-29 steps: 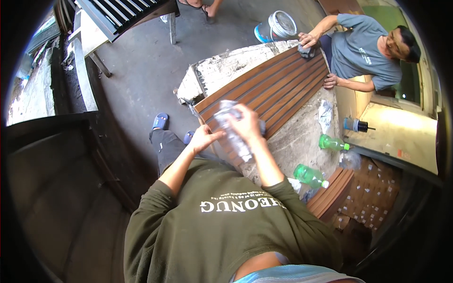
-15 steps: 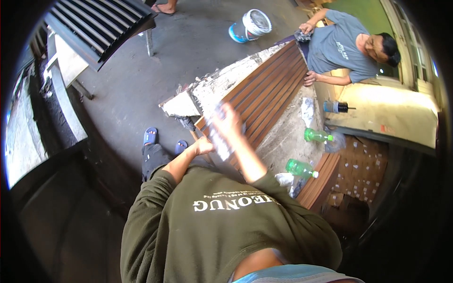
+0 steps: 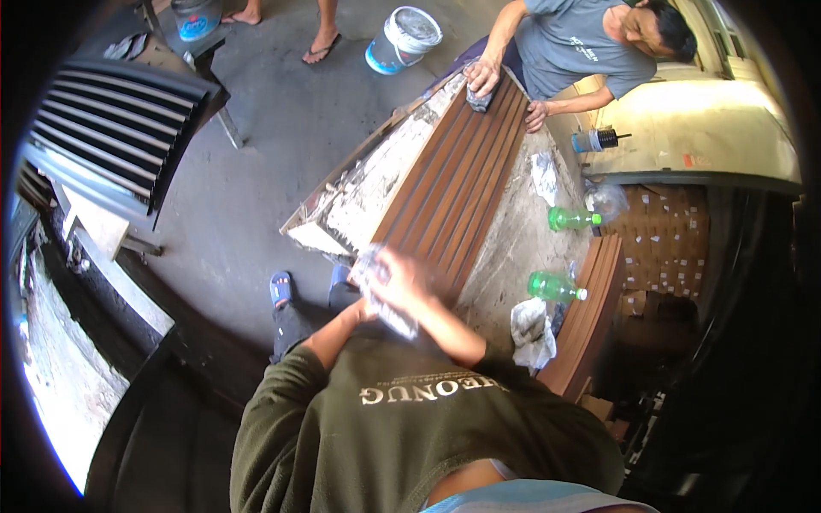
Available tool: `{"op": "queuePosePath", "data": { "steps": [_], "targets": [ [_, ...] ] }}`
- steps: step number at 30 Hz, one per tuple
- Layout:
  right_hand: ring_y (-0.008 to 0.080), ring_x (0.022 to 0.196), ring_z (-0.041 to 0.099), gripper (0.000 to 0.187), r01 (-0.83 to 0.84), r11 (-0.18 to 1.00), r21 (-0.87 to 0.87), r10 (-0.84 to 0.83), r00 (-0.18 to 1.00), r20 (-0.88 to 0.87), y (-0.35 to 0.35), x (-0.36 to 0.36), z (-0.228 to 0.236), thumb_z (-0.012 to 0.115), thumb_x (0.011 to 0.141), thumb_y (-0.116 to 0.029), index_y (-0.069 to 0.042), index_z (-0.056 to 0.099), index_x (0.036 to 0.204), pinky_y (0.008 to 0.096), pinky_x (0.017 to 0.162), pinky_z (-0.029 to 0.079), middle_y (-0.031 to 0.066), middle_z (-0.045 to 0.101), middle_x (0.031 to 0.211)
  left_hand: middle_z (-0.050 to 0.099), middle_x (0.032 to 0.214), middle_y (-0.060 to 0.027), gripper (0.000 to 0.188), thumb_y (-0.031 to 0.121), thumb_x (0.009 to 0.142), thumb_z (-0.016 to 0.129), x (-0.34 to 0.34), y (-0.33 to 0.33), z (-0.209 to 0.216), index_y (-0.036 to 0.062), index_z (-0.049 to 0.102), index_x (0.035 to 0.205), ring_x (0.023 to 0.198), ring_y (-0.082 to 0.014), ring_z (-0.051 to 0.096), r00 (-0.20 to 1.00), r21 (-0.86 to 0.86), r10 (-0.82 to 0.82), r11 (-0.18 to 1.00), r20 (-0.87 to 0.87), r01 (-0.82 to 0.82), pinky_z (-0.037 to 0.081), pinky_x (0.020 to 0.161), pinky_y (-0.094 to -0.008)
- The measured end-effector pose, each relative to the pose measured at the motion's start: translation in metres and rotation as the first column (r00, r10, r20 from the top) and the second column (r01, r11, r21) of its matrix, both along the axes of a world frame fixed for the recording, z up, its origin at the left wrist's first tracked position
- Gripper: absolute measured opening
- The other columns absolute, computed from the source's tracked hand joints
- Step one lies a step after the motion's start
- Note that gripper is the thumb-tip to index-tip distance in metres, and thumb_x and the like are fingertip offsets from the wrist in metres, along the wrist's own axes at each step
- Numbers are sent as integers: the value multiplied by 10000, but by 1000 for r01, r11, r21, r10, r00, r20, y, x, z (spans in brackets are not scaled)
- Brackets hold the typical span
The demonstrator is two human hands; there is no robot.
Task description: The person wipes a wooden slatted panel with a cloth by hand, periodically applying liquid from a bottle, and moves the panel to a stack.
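In the head view, a crumpled grey-white wad [image 3: 398, 321] is gripped by the blurred right hand [image 3: 402, 282] at the near end of a long brown grooved panel [image 3: 462, 175]; the left hand [image 3: 366, 310] is mostly hidden, so its hold cannot be told. The panel's far end is partly covered by a co-worker's hand [image 3: 484, 79] and a dark grey wad [image 3: 479, 101]. To the right, a green plastic bottle [image 3: 554, 286] and a crumpled whitish cloth [image 3: 532, 338] are seen. White lettering is printed on the olive sweater [image 3: 410, 436].

Pale bucket [image 3: 402, 43] — dark slatted panel [image 3: 120, 128]
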State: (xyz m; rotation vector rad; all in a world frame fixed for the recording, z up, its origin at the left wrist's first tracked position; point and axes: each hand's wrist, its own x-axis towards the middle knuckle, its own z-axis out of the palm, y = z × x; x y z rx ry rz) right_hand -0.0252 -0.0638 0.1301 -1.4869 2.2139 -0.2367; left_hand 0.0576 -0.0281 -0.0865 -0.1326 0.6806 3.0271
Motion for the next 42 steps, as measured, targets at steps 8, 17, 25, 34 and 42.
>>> {"op": "queuePosePath", "data": {
  "steps": [8,17,25,34,42],
  "targets": [
    [284,779,660,356,368,917,-154,-382,921,-71,-87,-175,-12,622,803,-336,-85,592,1053,398,716,521,135,668,868,663,926,-73,404,318,800,701,9,-44,127,7,640,1050,835,-155,611,894,-263,-69,943,443,203,489,762,-285],
    [216,745,670,376,187,981,44,-190,980,67,-90,-167,-29,637,769,-383,-157,617,1070,364,651,533,75,685,809,627,1107,-146,476,387,833,635,3,-48,114,4,616,1116,1041,-210,566,848,-418,16,875,529,244,431,892,-315],
    [323,903,641,443,409,889,-205,-430,900,-70,-127,-232,-33,595,801,-394,-68,575,1100,404,793,509,166,661,953,664,924,-146,553,497,790,640,3,-39,103,18,655,1066,875,-157,603,815,-518,153,832,560,200,472,788,-309],
    [214,791,655,306,149,987,-55,-147,988,47,-41,-152,-33,637,792,-281,-126,606,1055,321,702,521,89,665,909,487,1244,-194,735,240,762,728,45,-66,136,-28,338,1324,1151,-299,468,339,-853,827,510,449,-112,380,955,-390],
    [126,656,631,368,270,963,-6,-270,963,-14,-113,-209,-17,597,834,-338,-118,578,1127,294,585,516,53,662,795,226,1464,-165,609,478,858,505,-38,-142,169,192,367,1377,1358,-388,155,559,-770,812,-248,165,587,76,1060,-608]
  ]
}}
